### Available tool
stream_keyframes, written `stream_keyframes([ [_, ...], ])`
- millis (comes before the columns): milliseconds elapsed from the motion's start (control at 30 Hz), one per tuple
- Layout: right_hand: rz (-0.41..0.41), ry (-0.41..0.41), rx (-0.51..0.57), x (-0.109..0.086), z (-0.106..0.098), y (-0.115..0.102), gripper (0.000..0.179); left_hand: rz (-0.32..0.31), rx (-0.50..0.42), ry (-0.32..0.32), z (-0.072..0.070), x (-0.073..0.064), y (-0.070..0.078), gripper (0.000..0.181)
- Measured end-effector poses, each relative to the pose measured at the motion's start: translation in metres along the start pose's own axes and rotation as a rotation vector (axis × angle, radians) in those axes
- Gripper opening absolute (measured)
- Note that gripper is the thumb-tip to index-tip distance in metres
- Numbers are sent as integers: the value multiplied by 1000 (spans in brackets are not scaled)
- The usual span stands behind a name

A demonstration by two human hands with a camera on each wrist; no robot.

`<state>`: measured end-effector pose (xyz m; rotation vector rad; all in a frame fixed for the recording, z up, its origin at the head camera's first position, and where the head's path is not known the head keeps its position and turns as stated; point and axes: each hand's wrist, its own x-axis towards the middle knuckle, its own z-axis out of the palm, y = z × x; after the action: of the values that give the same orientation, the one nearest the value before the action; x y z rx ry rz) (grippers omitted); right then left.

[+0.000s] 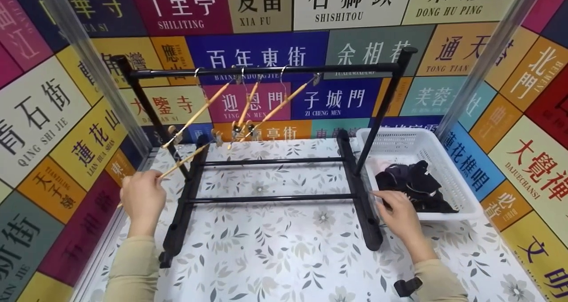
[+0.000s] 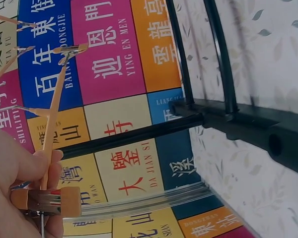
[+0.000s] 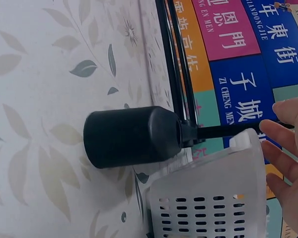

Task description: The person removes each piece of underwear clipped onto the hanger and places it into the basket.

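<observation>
My left hand (image 1: pixel 143 200) grips a wooden clip hanger (image 1: pixel 183 160) left of the black rack's post. In the left wrist view, the thumb and fingers (image 2: pixel 25 161) pinch its wooden bar (image 2: pixel 50 130), with one metal clip (image 2: pixel 48 202) by the fingers and another (image 2: pixel 70 49) at the far end. Three similar hangers (image 1: pixel 285 100) hang slanted from the top rail (image 1: pixel 346 69) of the rack. My right hand (image 1: pixel 399 211) holds nothing; its fingers lie loosely bent between the rack's right foot (image 1: pixel 366 217) and a white basket (image 1: pixel 468 200). Dark cloth items (image 1: pixel 415 184) lie in the basket.
Two black lower bars (image 1: pixel 275 199) join the rack's feet above a leaf-patterned tabletop (image 1: pixel 275 257). Walls of coloured sign panels (image 1: pixel 257 49) enclose the back and sides, with clear corner strips (image 1: pixel 492 49). A dark object (image 1: pixel 407 287) sits at the right sleeve.
</observation>
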<state>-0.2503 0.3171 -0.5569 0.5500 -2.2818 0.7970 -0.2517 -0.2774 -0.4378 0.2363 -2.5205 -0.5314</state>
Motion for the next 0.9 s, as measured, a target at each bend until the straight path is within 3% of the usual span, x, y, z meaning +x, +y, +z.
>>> stream_keyframes([
  [467,-70,13,42,0,17,-11,34,-1,24,4,-23,26,6,22],
  [900,-69,-7,38,-1,21,-13,33,24,43,-20,-15,24,1,22],
])
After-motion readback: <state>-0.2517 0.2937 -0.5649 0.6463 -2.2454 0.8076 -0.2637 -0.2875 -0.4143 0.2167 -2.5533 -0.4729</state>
